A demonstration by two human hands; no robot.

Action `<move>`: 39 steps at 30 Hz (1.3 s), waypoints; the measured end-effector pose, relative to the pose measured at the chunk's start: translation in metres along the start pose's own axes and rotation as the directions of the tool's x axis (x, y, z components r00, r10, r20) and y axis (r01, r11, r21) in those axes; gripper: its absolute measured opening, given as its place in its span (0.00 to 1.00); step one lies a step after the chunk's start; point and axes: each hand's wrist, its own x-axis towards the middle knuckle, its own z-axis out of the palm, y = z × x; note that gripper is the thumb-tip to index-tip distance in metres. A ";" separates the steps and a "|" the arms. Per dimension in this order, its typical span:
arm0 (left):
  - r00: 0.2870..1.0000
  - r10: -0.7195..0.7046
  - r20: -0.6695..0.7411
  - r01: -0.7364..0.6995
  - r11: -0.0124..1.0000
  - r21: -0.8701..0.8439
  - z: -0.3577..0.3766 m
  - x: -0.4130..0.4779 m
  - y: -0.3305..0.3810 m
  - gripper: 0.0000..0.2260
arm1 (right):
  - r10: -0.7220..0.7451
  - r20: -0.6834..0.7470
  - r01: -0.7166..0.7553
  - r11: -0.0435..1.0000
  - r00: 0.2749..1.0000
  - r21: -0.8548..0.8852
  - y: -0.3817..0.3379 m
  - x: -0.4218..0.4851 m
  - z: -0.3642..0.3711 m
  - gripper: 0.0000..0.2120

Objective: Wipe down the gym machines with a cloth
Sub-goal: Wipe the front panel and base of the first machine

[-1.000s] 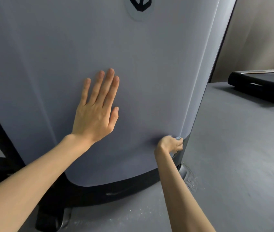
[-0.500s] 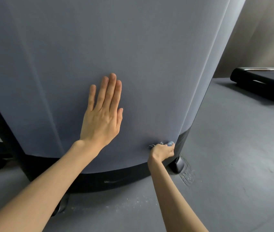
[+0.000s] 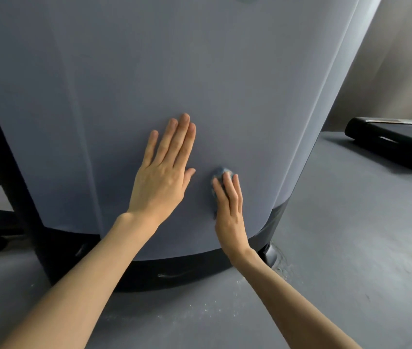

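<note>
Pressing the crumpled blue cloth point(image 3: 221, 172) with our flat-fingered right hand point(image 3: 230, 205), flat-fingered left hand point(image 3: 164, 172) bracing the curved grey machine shroud point(image 3: 199, 71), we should overlap strokes.

A grey floor point(image 3: 350, 248) carries the machine's black base point(image 3: 174, 275), a small black foot point(image 3: 269, 253) planted at its right corner. Pale specks point(image 3: 199, 312) dot the floor just in front of the base. A low black treadmill deck point(image 3: 388, 144) sits well apart at far right.

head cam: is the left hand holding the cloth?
No: the left hand lies flat and bare on the grey panel, while the blue cloth sits under the right hand.
</note>
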 end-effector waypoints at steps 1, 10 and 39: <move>1.000 -0.002 -0.003 0.002 1.000 0.001 0.000 0.000 0.000 0.34 | -0.038 0.078 0.038 0.999 0.996 0.001 0.004 -0.004 -0.008 0.47; 0.990 -0.136 -0.041 0.132 0.989 -0.072 0.018 -0.026 0.021 0.31 | -0.015 -0.308 0.003 0.999 0.951 -0.039 -0.006 0.085 -0.018 0.39; 0.989 -0.144 0.031 0.146 0.981 -0.131 0.027 -0.066 0.031 0.36 | 0.982 -0.185 -0.720 0.100 -0.040 0.687 0.064 -0.044 0.044 0.23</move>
